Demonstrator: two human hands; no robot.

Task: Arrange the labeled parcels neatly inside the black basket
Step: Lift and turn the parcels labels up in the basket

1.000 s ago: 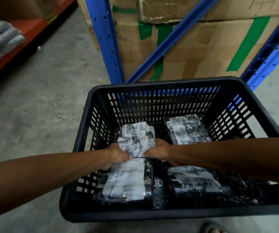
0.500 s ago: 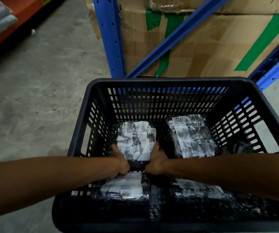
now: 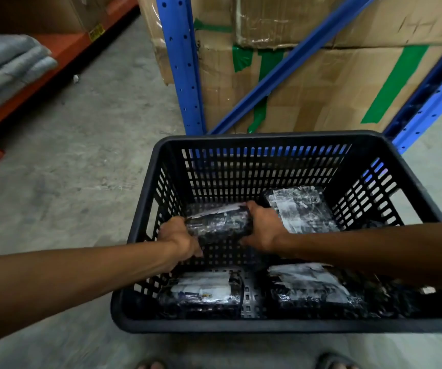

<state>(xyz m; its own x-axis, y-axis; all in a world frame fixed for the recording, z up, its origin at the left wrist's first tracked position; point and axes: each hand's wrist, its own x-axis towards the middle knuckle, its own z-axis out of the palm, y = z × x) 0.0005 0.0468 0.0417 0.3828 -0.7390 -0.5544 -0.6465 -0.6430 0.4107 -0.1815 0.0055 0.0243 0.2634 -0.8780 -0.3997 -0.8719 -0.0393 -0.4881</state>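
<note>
The black basket [image 3: 267,136] stands on the floor in front of me. Both my hands are inside it, gripping one black plastic-wrapped parcel [image 3: 218,225] with a white label; the parcel is tilted up on its edge at the far left of the basket. My left hand [image 3: 177,237] holds its left end and my right hand [image 3: 263,226] holds its right end. Three other labeled parcels lie flat on the basket floor: one at the far right [image 3: 301,209], one near left [image 3: 204,291] and one near right [image 3: 310,287].
A blue rack upright [image 3: 185,65] and a diagonal brace stand just behind the basket, with taped cardboard boxes [image 3: 321,83] behind them. An orange shelf [image 3: 63,49] with folded grey cloth [image 3: 4,67] runs along the left. Concrete floor lies to the left.
The far-left parcel lay flat with its label up; both hands have now lifted and tipped it onto its edge, further from the near parcels.
</note>
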